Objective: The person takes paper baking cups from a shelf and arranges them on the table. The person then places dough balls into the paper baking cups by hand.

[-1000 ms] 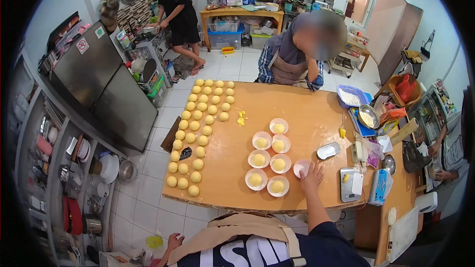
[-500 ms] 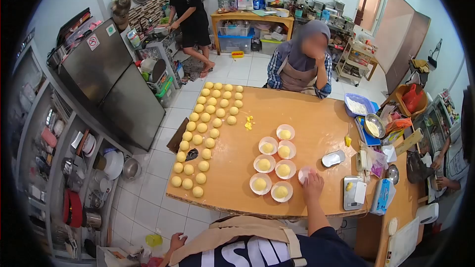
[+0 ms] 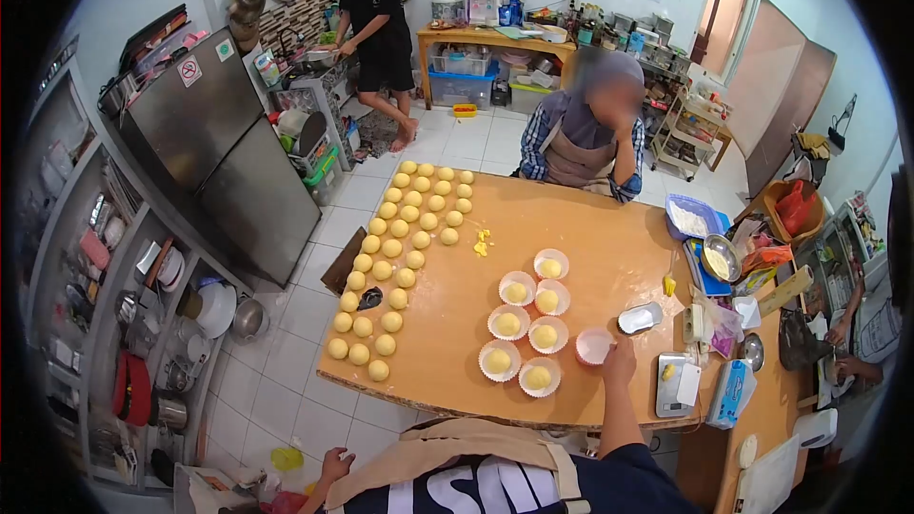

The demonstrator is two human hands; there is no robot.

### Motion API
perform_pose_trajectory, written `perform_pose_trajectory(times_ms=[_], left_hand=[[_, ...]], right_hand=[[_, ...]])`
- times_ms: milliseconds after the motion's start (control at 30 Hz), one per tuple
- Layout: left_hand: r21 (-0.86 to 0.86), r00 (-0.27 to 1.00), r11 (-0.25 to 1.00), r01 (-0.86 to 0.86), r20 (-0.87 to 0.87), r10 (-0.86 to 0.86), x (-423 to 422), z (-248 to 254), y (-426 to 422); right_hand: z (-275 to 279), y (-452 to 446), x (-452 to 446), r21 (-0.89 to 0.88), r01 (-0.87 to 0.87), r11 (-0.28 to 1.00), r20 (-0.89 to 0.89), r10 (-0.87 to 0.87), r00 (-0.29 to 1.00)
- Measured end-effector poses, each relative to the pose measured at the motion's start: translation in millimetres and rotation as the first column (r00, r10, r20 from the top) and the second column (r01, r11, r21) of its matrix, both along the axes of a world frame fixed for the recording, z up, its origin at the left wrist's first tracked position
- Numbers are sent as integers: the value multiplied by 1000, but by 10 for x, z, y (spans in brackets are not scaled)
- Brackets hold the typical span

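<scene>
My right hand (image 3: 619, 362) is at the right edge of a stack of pale pink paper cups (image 3: 594, 345), its fingers curled in against the rim. No dough ball shows in that stack. Left of it, several white paper cups each hold a yellow dough ball (image 3: 544, 336). My left hand (image 3: 337, 464) hangs beside the apron, off the table's near edge, with loosely bent fingers and nothing visible in it. Rows of yellow dough balls (image 3: 405, 278) cover the table's left side. A metal tin (image 3: 640, 317) lies just beyond my right hand.
Across the wooden table (image 3: 447, 324) sits a person (image 3: 590, 133); another stands by the sink (image 3: 376, 24). On the right are a scale (image 3: 677, 384), a tissue pack (image 3: 730, 394), a flour basket (image 3: 692, 216) and a metal bowl (image 3: 722, 257). A co-worker's hands (image 3: 849, 352) show far right.
My right hand has drawn back from over the pink paper cups to their right edge, so the cups' inside shows. The view has shifted slightly. My left hand remains by the apron.
</scene>
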State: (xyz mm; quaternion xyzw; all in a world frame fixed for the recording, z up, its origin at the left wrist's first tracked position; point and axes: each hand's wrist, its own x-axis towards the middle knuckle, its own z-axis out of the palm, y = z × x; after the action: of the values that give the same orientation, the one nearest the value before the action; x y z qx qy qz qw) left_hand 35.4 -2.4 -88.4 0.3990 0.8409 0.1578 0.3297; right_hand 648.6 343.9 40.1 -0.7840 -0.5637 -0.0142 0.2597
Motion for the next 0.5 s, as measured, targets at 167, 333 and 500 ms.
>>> perform_pose_trajectory(times_ms=[167, 333, 500], left_hand=[[38, 994, 997, 72, -91, -69, -8, -242, -9], [51, 994, 994, 100, -48, -98, -43, -55, 186], [70, 999, 997, 38, 0, -38, 45, 103, 377]], right_hand=[[301, -35, 103, 132, 102, 986, -202, -74, 977], [363, -112, 29, 150, 129, 980, -377, -64, 924], [199, -104, -576, 124, -159, 979, -442, 198, 875]])
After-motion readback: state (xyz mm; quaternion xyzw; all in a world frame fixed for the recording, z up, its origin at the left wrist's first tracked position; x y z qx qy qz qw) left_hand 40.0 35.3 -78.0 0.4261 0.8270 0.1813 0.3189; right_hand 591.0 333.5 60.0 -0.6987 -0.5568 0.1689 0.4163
